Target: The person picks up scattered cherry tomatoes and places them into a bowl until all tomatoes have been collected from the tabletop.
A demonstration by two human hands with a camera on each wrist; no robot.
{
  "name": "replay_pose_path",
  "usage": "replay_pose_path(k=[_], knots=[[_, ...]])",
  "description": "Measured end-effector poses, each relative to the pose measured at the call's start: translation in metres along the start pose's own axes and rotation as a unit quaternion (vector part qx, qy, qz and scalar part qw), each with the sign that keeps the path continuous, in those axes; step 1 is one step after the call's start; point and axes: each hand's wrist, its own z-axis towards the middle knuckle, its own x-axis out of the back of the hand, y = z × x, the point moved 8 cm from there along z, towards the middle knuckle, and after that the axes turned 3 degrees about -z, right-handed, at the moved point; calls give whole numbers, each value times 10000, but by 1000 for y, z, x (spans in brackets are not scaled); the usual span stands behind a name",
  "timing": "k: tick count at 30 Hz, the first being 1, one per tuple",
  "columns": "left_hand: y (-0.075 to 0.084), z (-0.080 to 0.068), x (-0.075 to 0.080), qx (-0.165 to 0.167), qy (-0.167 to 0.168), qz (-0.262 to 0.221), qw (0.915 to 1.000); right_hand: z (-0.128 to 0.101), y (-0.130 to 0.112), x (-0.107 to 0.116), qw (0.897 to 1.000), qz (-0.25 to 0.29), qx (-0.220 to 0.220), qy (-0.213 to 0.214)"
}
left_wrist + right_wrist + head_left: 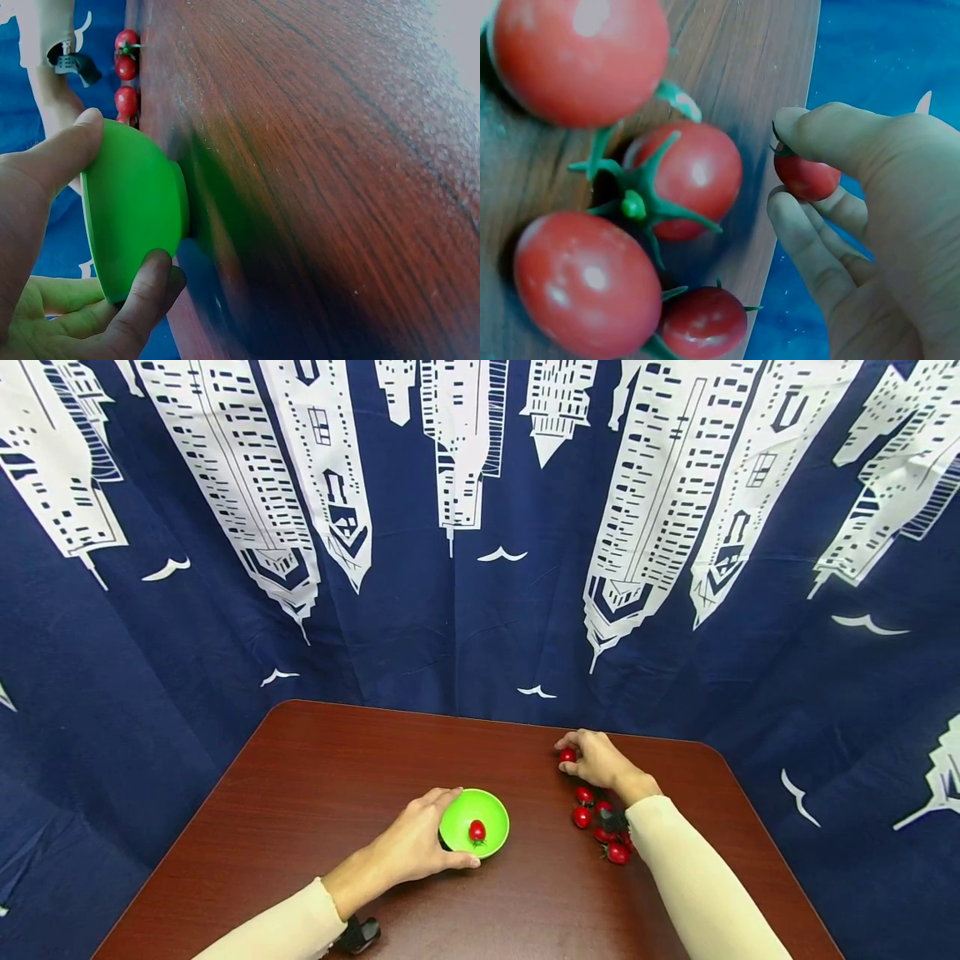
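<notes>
A small green bowl point(495, 818) stands on the table, with one red cherry tomato point(477, 831) inside. My left hand point(412, 843) grips the bowl from its left side, thumb and fingers spread around the rim; the left wrist view shows the bowl's outer wall point(135, 202) between them. Toward the table's far edge, my right hand point(600, 760) pinches another cherry tomato point(806, 177) between thumb and fingers. Several loose cherry tomatoes point(581, 817) with green stems lie nearer me, partly hidden under the right wrist.
The brown wooden table point(360, 760) ends at a dark blue curtain point(405, 610) printed with white buildings and birds. A black wrist camera point(360, 935) sits under the left forearm, low over the table.
</notes>
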Motion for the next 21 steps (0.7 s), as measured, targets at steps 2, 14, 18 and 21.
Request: replay_pose_path(k=[2, 14, 18, 21], knots=[[0, 0, 0, 2, 7, -3, 10000, -2, -4, 1, 10000, 12, 49, 34], [2, 1, -1, -51, 46, -35, 10000, -12, -25, 10, 9991, -40, 271, 309], [2, 1, 0, -58, 71, -37, 10000, -15, -37, 13, 9983, -48, 454, 369], [3, 0, 0, -43, 88, -39, 9999, -19, -45, 15, 9975, -116, 560, 416]])
